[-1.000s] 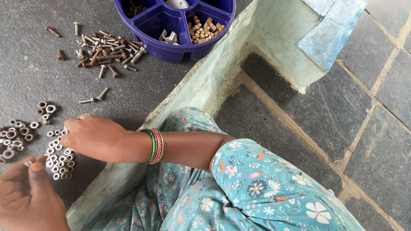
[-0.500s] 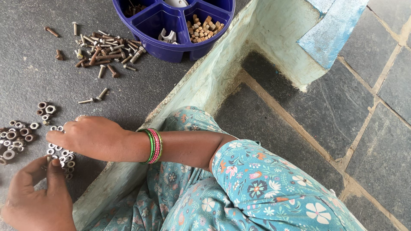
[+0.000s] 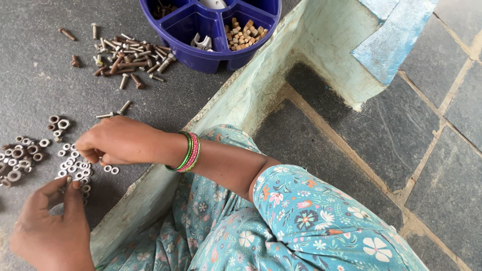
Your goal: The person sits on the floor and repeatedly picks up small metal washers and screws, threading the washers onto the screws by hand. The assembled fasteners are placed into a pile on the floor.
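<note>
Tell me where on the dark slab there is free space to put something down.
Bare slab lies left of the bolt pile, above the washers. Another patch lies between the bolts and the right hand. Around both hands, washers crowd it.

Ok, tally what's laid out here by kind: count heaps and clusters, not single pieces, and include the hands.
Heap of bolts: 1
Clusters of washers and nuts: 3
Blue divided tray: 1
Hands: 2, the left hand and the right hand
Total: 7

shiny metal washers (image 3: 75, 168), rusty bolts (image 3: 128, 57), glossy plastic tray (image 3: 211, 30)
</note>
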